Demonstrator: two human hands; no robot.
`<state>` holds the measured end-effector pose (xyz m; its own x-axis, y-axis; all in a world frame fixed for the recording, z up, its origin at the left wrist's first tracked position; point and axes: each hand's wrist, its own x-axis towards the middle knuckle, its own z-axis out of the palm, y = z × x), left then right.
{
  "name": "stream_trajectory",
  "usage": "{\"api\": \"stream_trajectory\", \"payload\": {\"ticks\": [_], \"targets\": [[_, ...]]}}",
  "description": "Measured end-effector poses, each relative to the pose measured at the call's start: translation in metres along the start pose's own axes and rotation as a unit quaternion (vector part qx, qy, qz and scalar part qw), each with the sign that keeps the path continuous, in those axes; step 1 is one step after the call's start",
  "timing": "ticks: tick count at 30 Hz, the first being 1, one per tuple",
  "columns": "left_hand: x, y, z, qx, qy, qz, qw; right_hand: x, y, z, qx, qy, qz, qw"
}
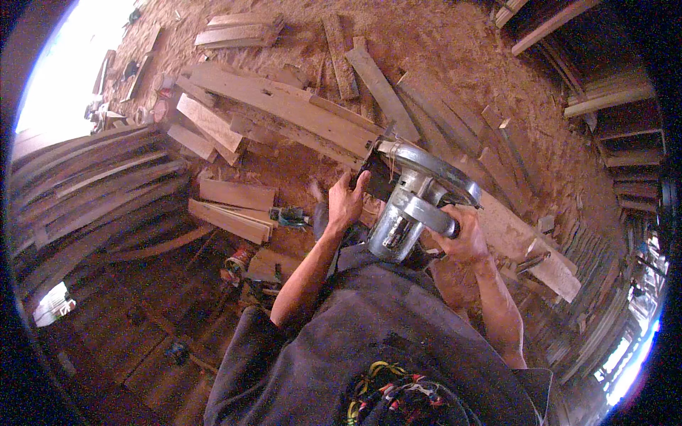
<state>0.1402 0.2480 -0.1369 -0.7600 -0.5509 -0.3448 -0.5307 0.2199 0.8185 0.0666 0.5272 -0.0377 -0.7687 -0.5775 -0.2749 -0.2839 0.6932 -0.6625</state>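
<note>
A silver circular saw [415, 199] sits in front of my body, over a long wooden plank [284, 106] that runs from the upper left toward the lower right. My right hand [462, 233] wraps round the saw's rear handle. At the saw's left side, my left hand [346, 201] is closed on the edge of its dark base plate [368, 165], thumb upward. The saw's rounded metal guard hides the plank beneath it, and the blade cannot be made out. Past the saw, the plank's far-right end [558, 273] shows again.
Loose boards [383, 92] lie on sawdust-covered ground [440, 42] beyond the plank. Short offcuts [234, 213] and a greenish power tool [290, 217] lie to my left. Stacked long boards [92, 184] fill the far left. Timber beams [611, 99] stand at upper right.
</note>
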Motion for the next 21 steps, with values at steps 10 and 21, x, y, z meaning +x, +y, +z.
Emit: {"api": "stream_trajectory", "payload": {"ticks": [10, 21], "targets": [[-0.005, 0.010, -0.007, 0.010, -0.007, -0.002, 1.000, 0.000, -0.005, -0.002, -0.002, 0.007, -0.007, 1.000], [-0.008, 0.017, -0.011, 0.029, -0.011, -0.006, 1.000, -0.001, -0.021, -0.009, 0.011, 0.019, -0.060, 0.998]]}}
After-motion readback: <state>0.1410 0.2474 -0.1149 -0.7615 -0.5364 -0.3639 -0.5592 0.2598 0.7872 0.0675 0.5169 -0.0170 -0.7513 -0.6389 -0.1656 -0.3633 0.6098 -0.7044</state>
